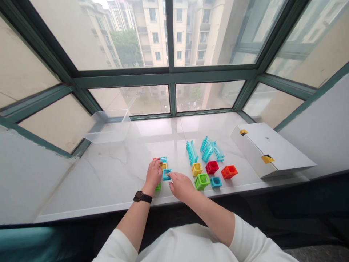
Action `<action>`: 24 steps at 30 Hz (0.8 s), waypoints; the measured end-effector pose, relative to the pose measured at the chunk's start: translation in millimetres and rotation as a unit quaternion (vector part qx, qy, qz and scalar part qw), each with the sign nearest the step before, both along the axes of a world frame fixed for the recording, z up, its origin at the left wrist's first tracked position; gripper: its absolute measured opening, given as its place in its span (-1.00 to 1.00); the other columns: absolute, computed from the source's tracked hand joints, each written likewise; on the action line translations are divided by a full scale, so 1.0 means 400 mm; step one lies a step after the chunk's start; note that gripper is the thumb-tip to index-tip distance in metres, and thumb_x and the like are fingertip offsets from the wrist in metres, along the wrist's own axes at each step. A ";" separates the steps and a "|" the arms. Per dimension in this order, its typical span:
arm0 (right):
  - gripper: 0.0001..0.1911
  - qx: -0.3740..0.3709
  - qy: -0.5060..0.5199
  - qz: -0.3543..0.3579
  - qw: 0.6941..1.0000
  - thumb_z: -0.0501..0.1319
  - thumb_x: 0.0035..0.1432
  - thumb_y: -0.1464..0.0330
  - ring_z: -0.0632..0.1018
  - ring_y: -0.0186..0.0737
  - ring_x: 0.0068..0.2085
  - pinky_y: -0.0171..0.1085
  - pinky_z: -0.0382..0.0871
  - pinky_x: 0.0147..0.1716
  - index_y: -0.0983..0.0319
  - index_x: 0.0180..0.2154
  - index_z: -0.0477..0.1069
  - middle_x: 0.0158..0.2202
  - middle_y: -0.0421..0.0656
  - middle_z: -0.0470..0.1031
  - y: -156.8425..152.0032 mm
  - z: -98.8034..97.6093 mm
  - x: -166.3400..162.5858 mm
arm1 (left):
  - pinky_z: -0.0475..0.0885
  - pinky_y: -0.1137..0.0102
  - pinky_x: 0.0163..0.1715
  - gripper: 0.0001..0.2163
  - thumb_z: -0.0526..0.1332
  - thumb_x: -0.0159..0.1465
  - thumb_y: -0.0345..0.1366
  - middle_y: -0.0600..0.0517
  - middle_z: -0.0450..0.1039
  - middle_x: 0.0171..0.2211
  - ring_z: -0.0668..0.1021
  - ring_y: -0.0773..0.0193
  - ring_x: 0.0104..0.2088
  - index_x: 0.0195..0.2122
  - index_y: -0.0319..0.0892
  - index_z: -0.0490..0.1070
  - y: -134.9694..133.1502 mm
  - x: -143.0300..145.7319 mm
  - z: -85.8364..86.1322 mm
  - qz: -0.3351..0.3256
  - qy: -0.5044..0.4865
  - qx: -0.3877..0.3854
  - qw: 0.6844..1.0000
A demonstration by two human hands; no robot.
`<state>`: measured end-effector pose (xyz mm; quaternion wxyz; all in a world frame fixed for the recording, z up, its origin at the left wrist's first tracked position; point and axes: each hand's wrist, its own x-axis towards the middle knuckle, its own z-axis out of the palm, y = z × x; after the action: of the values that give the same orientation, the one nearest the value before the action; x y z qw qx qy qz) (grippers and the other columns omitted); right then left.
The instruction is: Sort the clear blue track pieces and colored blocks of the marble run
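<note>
The work in hand is at a small group of hollow, magnetic-style building cubes near the front edge of the marble worktop (89,182), about midway along it. The left hand (154,174) is curled narrow over a red, blue and yellow cube cluster (161,163), with a green cube (157,187) showing just beneath its heel; whether it grips the cluster or only rests on it cannot be told. The right hand (180,186) is also narrow, its fingertips (170,175) reaching left to touch a blue cube (167,174), though a firm hold cannot be confirmed. The blue cube sits just beside the cluster, open face up, with no long axis of its own. Its sides lie slightly askew to the worktop's front edge. Moving it calls for a pinch on its rim, clear of the left hand.

To the right lie loose yellow, red, orange, lime and blue cubes (212,167) and teal translucent curved track pieces (208,149). A clear plastic tub (107,126) stands at the far left against the window, and a white cardboard box (268,149) lies at the right end.
</note>
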<state>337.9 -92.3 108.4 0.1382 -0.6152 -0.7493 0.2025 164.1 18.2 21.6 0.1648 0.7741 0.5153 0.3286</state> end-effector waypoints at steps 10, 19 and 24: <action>-0.62 0.156 0.151 -0.052 0.975 0.17 0.36 0.36 0.66 -0.10 -0.03 -0.10 0.53 0.05 0.14 0.17 0.44 0.08 -0.05 0.62 -0.037 0.227 0.125 | 0.33 -0.02 0.29 -0.75 0.06 0.35 -0.41 -0.13 0.47 0.18 0.44 0.00 0.26 -0.06 -0.10 0.48 -0.001 -0.002 0.006 0.004 0.004 -0.013 1.000; -0.72 0.180 0.246 -0.099 0.947 0.19 0.37 0.26 0.70 -0.12 -0.16 -0.19 0.64 -0.17 0.14 0.06 0.50 -0.14 -0.11 0.68 -0.066 0.257 0.276 | 0.34 -0.01 0.28 -0.81 0.20 0.39 -0.16 -0.12 0.48 0.14 0.50 -0.03 0.19 -0.09 -0.05 0.56 -0.050 0.048 0.157 -0.017 -0.100 -0.046 0.994; -0.68 0.186 0.232 -0.065 0.953 0.18 0.40 0.25 0.69 -0.14 -0.18 -0.17 0.65 -0.15 0.13 0.12 0.48 -0.07 -0.07 0.67 -0.092 0.236 0.298 | 0.43 0.13 0.24 -0.70 0.18 0.45 -0.01 -0.12 0.42 0.25 0.46 -0.01 0.27 0.01 -0.05 0.55 -0.165 0.150 0.310 -0.149 -0.323 -0.158 0.921</action>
<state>457.2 -129.2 202.7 0.4327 -0.5626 -0.6791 0.1873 224.2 -47.6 145.6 0.4893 0.6579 0.3578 0.4470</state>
